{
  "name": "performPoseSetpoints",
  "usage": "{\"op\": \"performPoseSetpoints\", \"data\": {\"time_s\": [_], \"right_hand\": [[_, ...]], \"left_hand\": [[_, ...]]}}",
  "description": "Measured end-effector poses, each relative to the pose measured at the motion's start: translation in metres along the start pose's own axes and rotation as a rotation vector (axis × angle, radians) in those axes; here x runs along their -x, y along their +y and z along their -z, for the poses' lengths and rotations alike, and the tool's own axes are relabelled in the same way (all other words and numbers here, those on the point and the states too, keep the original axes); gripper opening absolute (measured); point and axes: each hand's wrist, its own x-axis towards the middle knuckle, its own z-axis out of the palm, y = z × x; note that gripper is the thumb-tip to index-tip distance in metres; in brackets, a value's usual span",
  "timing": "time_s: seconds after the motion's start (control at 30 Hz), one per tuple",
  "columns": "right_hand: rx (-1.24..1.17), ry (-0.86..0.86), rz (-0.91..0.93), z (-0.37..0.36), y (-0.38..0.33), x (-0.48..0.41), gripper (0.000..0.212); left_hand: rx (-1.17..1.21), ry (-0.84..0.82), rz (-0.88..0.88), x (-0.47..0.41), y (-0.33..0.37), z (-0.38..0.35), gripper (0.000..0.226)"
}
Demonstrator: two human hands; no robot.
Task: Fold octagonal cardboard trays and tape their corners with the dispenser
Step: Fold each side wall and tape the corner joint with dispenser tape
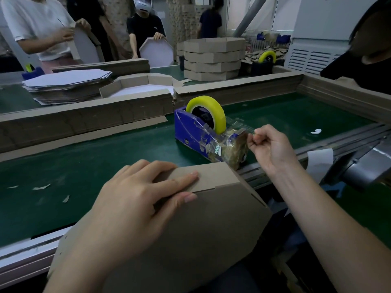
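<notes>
The work surface is a dark green conveyor belt [88, 166] with a metal rail [25, 254] along its near edge. Bits of torn tape [41, 187] lie on the belt to the left, and a small white object [316, 130] lies to the right.

An octagonal cardboard tray [201, 233] sits tilted over the near rail, brown side up. The left hand [143, 199] lies flat on it, fingers straight, pressing a folded side flap down against the panel.

Just beyond the tray stands a blue tape dispenser [190, 129], crusted with old tape and carrying a yellow tape roll [206, 112]. The right hand [269, 145] is at the dispenser's cutter end. Its thumb and forefinger are curled together, apparently pinching the end of the clear tape [234, 129], though the film is hard to make out.

Low walls of stacked cardboard strips [84, 121] fence in the belt. Behind them are a pile of flat blanks [67, 84], a half-folded tray [137, 86], a stack of finished trays [213, 58] and a second dispenser [265, 61].

Across the line, other workers [40, 24] handle trays, and a grey louvred cabinet [313, 58] stands at the right.
</notes>
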Motion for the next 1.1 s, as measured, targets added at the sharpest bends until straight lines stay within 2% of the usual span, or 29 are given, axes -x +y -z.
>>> {"op": "performPoseSetpoints", "data": {"time_s": [0.1,0.2,0.3,0.5,0.57,0.7,0.8,0.93,1.03,1.1], "right_hand": [[0.009,-0.026,0.042,0.006,0.004,0.002,0.054],[0.166,-0.096,0.092,0.010,0.006,0.004,0.046],[0.422,-0.102,0.134,0.022,0.006,0.007,0.050],[1.255,-0.026,0.402,0.031,-0.006,0.010,0.017],[1.348,0.023,0.463,0.028,-0.011,0.017,0.017],[1.306,0.038,0.647,0.003,-0.022,0.050,0.014],[1.045,-0.085,0.660,-0.029,-0.030,0.093,0.013],[0.667,-0.283,0.485,-0.061,-0.017,0.158,0.018],[0.526,-0.275,0.273,-0.068,0.010,0.179,0.016],[0.442,-0.208,0.177,-0.067,0.025,0.181,0.015]], "left_hand": [[0.002,0.004,-0.005,0.000,0.001,0.000,0.039],[-0.005,0.002,-0.009,0.000,0.002,-0.001,0.039],[-0.006,0.000,-0.008,0.000,0.002,-0.001,0.039],[-0.001,0.008,-0.012,-0.002,0.003,-0.001,0.039],[0.012,0.023,-0.015,-0.001,0.004,-0.001,0.038],[0.036,0.057,-0.022,-0.003,0.007,-0.002,0.033],[0.051,0.052,-0.026,-0.005,0.008,-0.001,0.032],[0.086,-0.004,-0.037,-0.004,0.005,0.003,0.026],[0.121,-0.036,-0.039,-0.001,0.003,0.006,0.025],[0.127,-0.044,-0.035,0.000,0.002,0.007,0.029]]}}
